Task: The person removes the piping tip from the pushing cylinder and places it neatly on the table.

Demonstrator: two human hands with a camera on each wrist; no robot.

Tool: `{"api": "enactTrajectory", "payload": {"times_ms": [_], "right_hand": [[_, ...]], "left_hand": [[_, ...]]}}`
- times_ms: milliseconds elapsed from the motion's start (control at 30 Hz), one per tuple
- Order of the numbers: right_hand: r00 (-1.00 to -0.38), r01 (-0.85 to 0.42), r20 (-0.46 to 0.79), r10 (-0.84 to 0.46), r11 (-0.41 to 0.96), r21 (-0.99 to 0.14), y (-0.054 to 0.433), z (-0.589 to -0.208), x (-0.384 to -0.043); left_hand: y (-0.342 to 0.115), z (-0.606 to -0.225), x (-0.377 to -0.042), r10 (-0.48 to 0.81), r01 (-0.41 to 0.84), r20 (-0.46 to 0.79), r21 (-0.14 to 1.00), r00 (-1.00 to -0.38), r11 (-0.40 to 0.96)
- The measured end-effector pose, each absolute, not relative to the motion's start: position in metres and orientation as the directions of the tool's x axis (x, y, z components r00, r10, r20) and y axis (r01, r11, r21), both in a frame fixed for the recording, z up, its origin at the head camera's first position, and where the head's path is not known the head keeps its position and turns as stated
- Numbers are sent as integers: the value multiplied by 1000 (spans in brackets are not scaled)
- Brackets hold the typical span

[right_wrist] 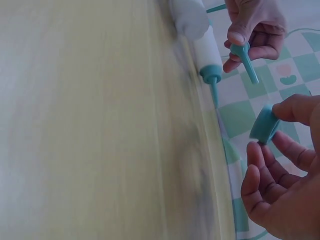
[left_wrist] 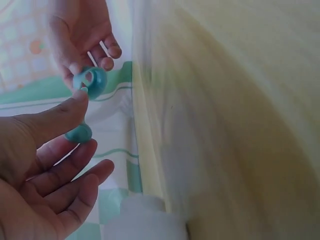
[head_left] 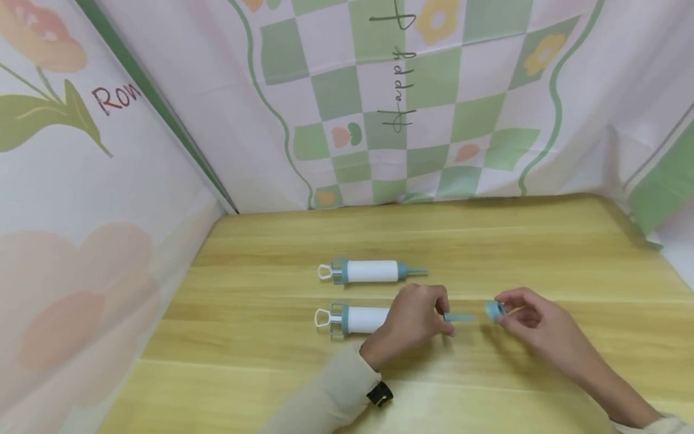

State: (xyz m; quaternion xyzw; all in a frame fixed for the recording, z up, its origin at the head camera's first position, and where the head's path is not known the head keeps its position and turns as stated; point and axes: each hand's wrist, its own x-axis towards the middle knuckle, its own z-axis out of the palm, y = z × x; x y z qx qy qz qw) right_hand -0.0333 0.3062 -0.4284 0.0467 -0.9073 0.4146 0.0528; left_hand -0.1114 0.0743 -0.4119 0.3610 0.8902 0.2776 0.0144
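Observation:
My left hand (head_left: 412, 316) pinches a teal nozzle (head_left: 461, 317) by its wide end, between thumb and fingers; its thin tube (right_wrist: 250, 70) points toward the right hand. Facing it, my right hand (head_left: 550, 328) pinches a teal ring-shaped cap (head_left: 494, 310), whose hole shows in the left wrist view (left_wrist: 95, 82). A small gap separates nozzle tip and cap in the head view. Behind the left hand lies a white-barrelled, syringe-like tube (head_left: 365, 320) with a white pull handle; the hand hides its front end in the head view.
Parallel to it, farther back, lies a similar syringe-like tube (head_left: 372, 271) with a teal nozzle fitted on its front. Both are on a wood-patterned table (head_left: 260, 241). A checked cloth (head_left: 385, 120) hangs along the table's back edge, and a flower-printed cloth (head_left: 81, 271) at the left.

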Motion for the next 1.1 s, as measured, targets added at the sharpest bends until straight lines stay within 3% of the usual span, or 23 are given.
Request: {"api": "enactTrajectory", "payload": {"times_ms": [267, 433, 867, 1100], "right_hand": [[-996, -75, 83, -30, 778, -624, 311, -434, -33], [-998, -62, 36, -51, 798, -599, 313, -438, -32], [-992, -120, 94, -82, 842, -527, 310, -446, -32], [-989, -136, 116, -89, 855, -500, 310, -448, -33]], "left_hand": [[95, -417, -105, 682, 628, 31, 424, -731, 653], [105, -420, -104, 688, 638, 16, 389, -726, 664], [118, -431, -98, 656, 636, -32, 213, -754, 742], [120, -432, -97, 656, 632, -42, 229, -754, 741]]}}
